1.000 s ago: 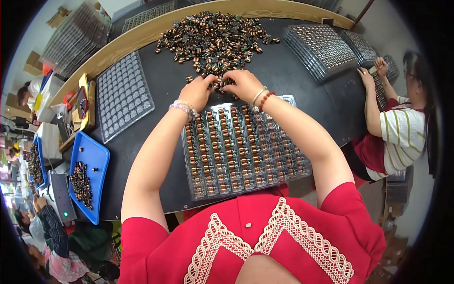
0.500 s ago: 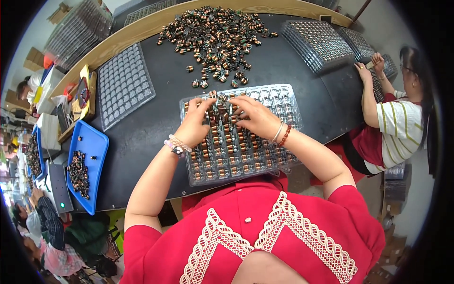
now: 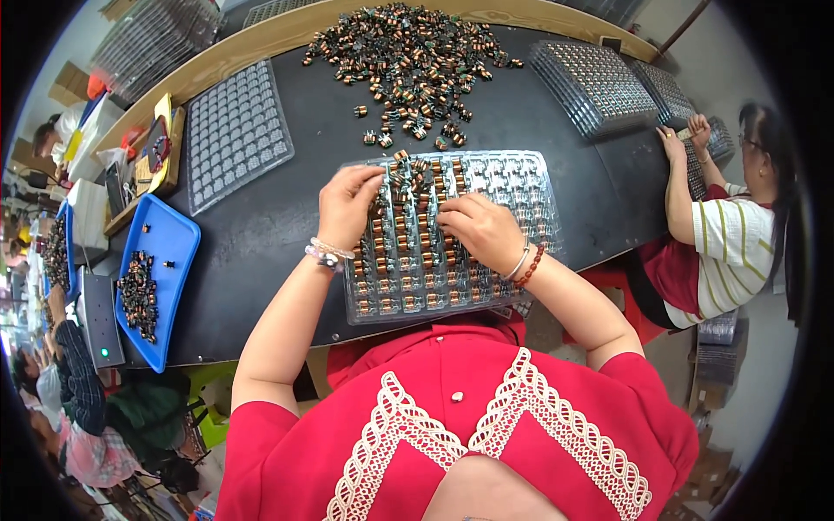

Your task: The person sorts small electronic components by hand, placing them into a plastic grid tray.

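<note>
Head view: we are looking down at a clear compartment tray (image 3: pixel 486 178) lying flat at the centre of the frame on a black table (image 3: pixel 261 234), its long axis running left to right and tilting slightly up toward the right. We are resting the left hand (image 3: pixel 347 204) on the tray's left part, fingers curled down onto small copper-wound coils (image 3: pixel 404 260) that are filling most of its cells; we cannot tell whether it is pinching one. We are laying the right hand (image 3: pixel 482 230) on the tray's middle, fingers bent and touching the coils, hold likewise unclear. A loose pile of coils (image 3: pixel 408 61) is lying at upper centre. An empty tray (image 3: pixel 234 130) is sitting at upper left, a blue bin (image 3: pixel 169 252) at left.
</note>
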A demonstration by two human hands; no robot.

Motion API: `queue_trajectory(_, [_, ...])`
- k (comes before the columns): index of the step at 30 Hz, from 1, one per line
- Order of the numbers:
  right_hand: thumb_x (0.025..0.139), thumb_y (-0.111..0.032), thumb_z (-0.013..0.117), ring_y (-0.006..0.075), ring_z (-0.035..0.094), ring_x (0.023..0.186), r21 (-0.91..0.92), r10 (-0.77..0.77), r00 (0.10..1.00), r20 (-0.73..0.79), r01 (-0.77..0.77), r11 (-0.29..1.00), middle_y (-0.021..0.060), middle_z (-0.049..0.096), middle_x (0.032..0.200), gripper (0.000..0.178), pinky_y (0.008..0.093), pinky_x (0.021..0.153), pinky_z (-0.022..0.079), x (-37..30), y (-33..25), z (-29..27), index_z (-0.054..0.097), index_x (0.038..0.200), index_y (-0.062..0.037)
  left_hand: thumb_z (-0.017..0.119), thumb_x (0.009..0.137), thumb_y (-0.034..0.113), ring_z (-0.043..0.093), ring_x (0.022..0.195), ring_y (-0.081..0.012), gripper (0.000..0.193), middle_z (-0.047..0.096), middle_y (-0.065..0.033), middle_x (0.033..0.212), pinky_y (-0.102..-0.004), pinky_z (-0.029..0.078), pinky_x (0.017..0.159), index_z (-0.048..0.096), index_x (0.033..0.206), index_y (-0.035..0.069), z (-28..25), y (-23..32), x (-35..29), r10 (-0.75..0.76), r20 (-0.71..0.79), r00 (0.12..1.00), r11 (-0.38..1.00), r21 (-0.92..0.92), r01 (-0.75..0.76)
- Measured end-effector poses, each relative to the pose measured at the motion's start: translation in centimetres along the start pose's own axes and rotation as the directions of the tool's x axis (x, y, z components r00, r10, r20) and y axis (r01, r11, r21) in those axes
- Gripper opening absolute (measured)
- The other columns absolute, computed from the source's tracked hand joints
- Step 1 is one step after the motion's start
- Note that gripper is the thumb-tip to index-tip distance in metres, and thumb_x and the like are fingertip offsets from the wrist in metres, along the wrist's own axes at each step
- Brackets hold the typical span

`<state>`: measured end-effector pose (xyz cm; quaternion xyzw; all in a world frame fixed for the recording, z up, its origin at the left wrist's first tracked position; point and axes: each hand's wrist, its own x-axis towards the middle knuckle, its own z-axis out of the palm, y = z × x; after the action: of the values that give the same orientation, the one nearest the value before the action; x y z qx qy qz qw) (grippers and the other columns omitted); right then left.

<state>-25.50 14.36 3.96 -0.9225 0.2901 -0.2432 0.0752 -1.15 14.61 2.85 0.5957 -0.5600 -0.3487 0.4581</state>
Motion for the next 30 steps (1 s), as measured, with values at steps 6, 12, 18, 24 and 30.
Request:
queue_trajectory(6, [0.075, -0.011, 0.069, 0.0223, 0.060, 0.087, 0.072, 0.058, 0.998, -0.025, -0.056, 0.996, 0.0035, 0.063, 0.097, 0.016, 0.0318, 0.073, 0.051, 0.1, 0.2, -0.2, 0.064, 0.090, -0.0094, 0.068, 0.079, -0.002, 0.056, 0.081, -0.0073, 0.038, 0.061, -0.0015, 0.104, -0.0224, 0.048, 0.073, 0.062, 0.117, 0.001, -0.7, 0.1, -1.5, -0.151, 0.121, 0.981, 0.900, -0.393, 0.187])
queue_trajectory(12, [0.075, -0.010, 0.069, 0.0215, 0.061, 0.088, 0.154, 0.025, 0.999, -0.024, -0.021, 0.988, 0.0036, 0.064, 0.097, 0.014, 0.0319, 0.073, 0.051, -0.1, 0.2, 0.0, 0.065, 0.088, -0.0084, 0.066, 0.084, 0.004, 0.058, 0.070, -0.0047, 0.030, 0.066, -0.0029, 0.088, -0.0180, 0.045, 0.057, 0.061, 0.113, 0.002, -1.9, 1.9, -3.3, -0.248, 0.090, 0.965, 0.883, -0.388, 0.263])
queue_trajectory(18, [0.075, -0.008, 0.068, 0.0223, 0.060, 0.085, 0.143, 0.053, 0.998, -0.045, -0.047, 0.989, 0.0040, 0.063, 0.096, 0.011, 0.0327, 0.072, 0.051, -0.4, 0.0, 0.0, 0.066, 0.086, -0.0087, 0.065, 0.086, 0.008, 0.062, 0.070, -0.0053, 0.016, 0.066, -0.0016, 0.080, -0.0179, 0.047, 0.056, 0.063, 0.100, 0.001, -1.6, 2.3, -6.1, -0.300, 0.205, 0.932, 0.880, -0.317, 0.353])
queue_trajectory(24, [0.076, -0.009, 0.068, 0.0226, 0.060, 0.084, 0.207, 0.096, 0.994, -0.061, -0.081, 0.975, 0.0044, 0.062, 0.094, 0.009, 0.0328, 0.072, 0.050, -0.8, 0.2, 0.3, 0.065, 0.085, -0.0078, 0.072, 0.070, 0.009, 0.040, 0.120, -0.0337, 0.016, 0.055, -0.0093, 0.114, -0.0442, 0.035, 0.099, 0.068, 0.085, 0.008, 0.2, 3.0, -8.3, 0.224, 0.178, 0.958, 0.851, 0.444, -0.281])
queue_trajectory(30, [0.076, -0.009, 0.068, 0.0231, 0.061, 0.084, 0.241, 0.100, 0.992, -0.072, -0.080, 0.967, 0.0053, 0.062, 0.094, 0.010, 0.0333, 0.071, 0.050, -0.9, 0.3, 0.6, 0.065, 0.086, -0.0071, 0.073, 0.069, 0.012, 0.032, 0.127, -0.0383, 0.011, 0.052, -0.0107, 0.120, -0.0498, 0.029, 0.102, 0.070, 0.079, 0.009, 1.4, 3.3, -8.3, 0.149, 0.173, 0.974, 0.785, 0.578, -0.222])
